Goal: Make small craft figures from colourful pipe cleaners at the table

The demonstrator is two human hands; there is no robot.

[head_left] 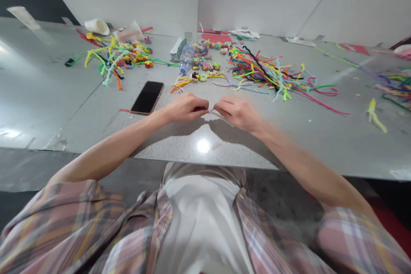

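Over the middle of the table, my left hand [186, 107] and my right hand [239, 112] meet at the fingertips. Both are closed in a pinch on a thin, pale pipe cleaner [222, 117], whose tail runs under my right hand. Most of it is hidden by the fingers, and my right hand is slightly blurred. Just beyond them lie yellow, orange and black twisted pipe cleaners [201, 78] and a few loose lilac and light-blue ones [244, 87].
A phone [147, 97] lies left of my hands. Behind them is a plastic bottle [186, 59]. A large heap of colourful pipe cleaners [263, 70] spreads to the right, with another pile [125, 56] at the left. A white cup [97, 27] lies tipped near the back wall.
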